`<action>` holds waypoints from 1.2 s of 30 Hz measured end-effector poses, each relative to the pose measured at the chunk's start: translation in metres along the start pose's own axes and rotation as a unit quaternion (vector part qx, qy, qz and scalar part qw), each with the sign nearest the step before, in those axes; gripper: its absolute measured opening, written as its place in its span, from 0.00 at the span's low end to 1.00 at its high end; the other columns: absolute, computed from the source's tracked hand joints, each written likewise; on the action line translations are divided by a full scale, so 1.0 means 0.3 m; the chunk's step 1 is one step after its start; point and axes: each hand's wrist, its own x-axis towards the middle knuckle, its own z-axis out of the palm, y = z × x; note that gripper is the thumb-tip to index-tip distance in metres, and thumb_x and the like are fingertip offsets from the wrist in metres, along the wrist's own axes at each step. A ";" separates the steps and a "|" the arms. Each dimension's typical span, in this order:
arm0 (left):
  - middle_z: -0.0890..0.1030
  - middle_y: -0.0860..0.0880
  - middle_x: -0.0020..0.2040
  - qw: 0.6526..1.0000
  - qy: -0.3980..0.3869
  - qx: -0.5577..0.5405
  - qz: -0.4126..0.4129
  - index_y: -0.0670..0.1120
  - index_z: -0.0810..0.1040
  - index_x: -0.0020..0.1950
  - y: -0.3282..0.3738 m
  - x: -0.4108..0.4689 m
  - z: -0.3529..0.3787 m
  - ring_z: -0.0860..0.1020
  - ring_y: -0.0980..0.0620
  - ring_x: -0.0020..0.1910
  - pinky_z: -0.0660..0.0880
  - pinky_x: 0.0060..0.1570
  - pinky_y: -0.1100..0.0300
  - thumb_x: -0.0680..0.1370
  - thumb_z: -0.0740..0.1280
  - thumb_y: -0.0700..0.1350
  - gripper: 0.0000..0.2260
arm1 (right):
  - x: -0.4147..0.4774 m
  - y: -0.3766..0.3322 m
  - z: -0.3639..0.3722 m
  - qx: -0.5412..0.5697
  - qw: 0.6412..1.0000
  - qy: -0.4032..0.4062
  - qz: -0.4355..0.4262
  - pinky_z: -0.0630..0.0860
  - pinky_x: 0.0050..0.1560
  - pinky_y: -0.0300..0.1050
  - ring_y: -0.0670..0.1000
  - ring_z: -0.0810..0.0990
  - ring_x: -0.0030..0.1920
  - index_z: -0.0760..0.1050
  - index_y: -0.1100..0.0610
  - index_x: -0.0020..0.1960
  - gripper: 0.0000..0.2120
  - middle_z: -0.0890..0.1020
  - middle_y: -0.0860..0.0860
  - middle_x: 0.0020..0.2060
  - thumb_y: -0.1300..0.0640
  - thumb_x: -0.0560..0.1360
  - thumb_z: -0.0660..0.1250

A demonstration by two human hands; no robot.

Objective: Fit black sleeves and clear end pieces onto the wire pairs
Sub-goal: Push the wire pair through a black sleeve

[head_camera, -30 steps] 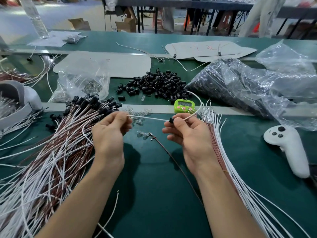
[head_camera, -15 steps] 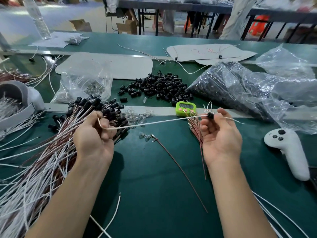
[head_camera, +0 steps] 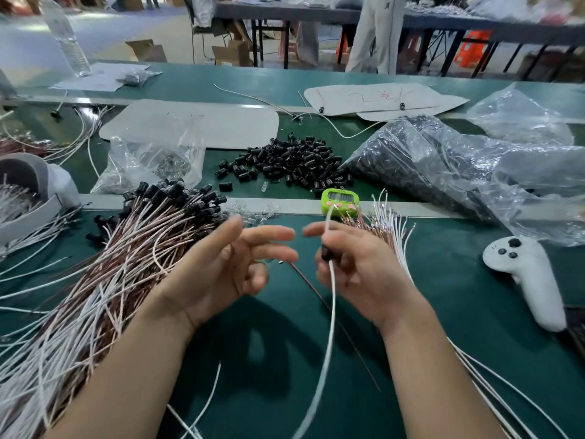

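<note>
Your worktop [head_camera: 459,280]: dark green. Wire bundle [head_camera: 110,274] on your left: white and reddish-brown strands mixed, black tips. Loose sleeves [head_camera: 285,163]: black. Timer [head_camera: 340,202]: lime green, pink buttons. Controller [head_camera: 535,280]: white, black buttons. Wire [head_camera: 333,305] you hold: white.

**Obscured, blurred and cropped items on the green-topped bench [head_camera: 459,296]**

The fingers of the left hand [head_camera: 228,267] are smeared by motion blur, and their outlines cannot be fixed. The small black tubular sleeve [head_camera: 326,254] on the thin white insulated wire [head_camera: 333,305] is partly covered by the right hand [head_camera: 357,267] gripping that wire, whose lower run is cut off by the bottom edge. The digits on the small green plastic timer [head_camera: 340,198] cannot be read. The large bundle of white and brown wires [head_camera: 95,296] is cropped at the left and bottom edges. The clear plastic bag of black parts [head_camera: 443,172] is cropped at the right edge, and single parts cannot be told through the film.
</note>
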 end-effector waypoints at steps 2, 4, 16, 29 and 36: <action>0.86 0.48 0.48 0.995 0.078 0.070 0.000 0.50 0.86 0.57 -0.019 0.027 0.025 0.78 0.56 0.30 0.70 0.28 0.68 0.75 0.72 0.60 0.17 | 0.012 0.030 0.024 -0.054 0.998 -0.034 0.012 0.61 0.31 0.40 0.47 0.70 0.27 0.80 0.52 0.62 0.19 0.76 0.53 0.31 0.56 0.71 0.72; 0.84 0.47 0.42 0.976 0.157 0.154 0.004 0.48 0.87 0.52 -0.042 0.050 0.061 0.78 0.55 0.29 0.71 0.27 0.67 0.78 0.71 0.49 0.08 | 0.025 0.069 0.043 -0.139 0.990 -0.007 -0.006 0.63 0.26 0.38 0.46 0.70 0.25 0.74 0.46 0.66 0.24 0.77 0.50 0.30 0.54 0.72 0.75; 0.86 0.40 0.42 0.958 0.222 0.166 0.070 0.40 0.86 0.49 -0.060 0.059 0.095 0.81 0.49 0.40 0.75 0.49 0.55 0.72 0.76 0.37 0.07 | 0.047 0.099 0.071 -0.134 0.986 0.062 -0.073 0.72 0.26 0.41 0.50 0.78 0.27 0.76 0.50 0.66 0.15 0.82 0.52 0.31 0.57 0.81 0.69; 0.87 0.47 0.40 0.929 0.287 0.137 0.186 0.48 0.88 0.43 -0.050 0.065 0.114 0.84 0.54 0.38 0.79 0.41 0.65 0.67 0.74 0.22 0.20 | 0.034 0.104 0.072 -0.314 0.940 0.097 -0.093 0.75 0.35 0.33 0.41 0.83 0.32 0.87 0.47 0.40 0.08 0.86 0.45 0.32 0.61 0.68 0.78; 0.84 0.45 0.33 0.946 0.219 0.138 0.193 0.44 0.87 0.38 -0.039 0.042 0.151 0.83 0.49 0.31 0.80 0.37 0.61 0.60 0.75 0.28 0.13 | 0.023 0.084 0.062 -0.370 0.913 0.128 -0.116 0.72 0.31 0.30 0.37 0.80 0.28 0.83 0.45 0.31 0.13 0.84 0.43 0.28 0.57 0.66 0.83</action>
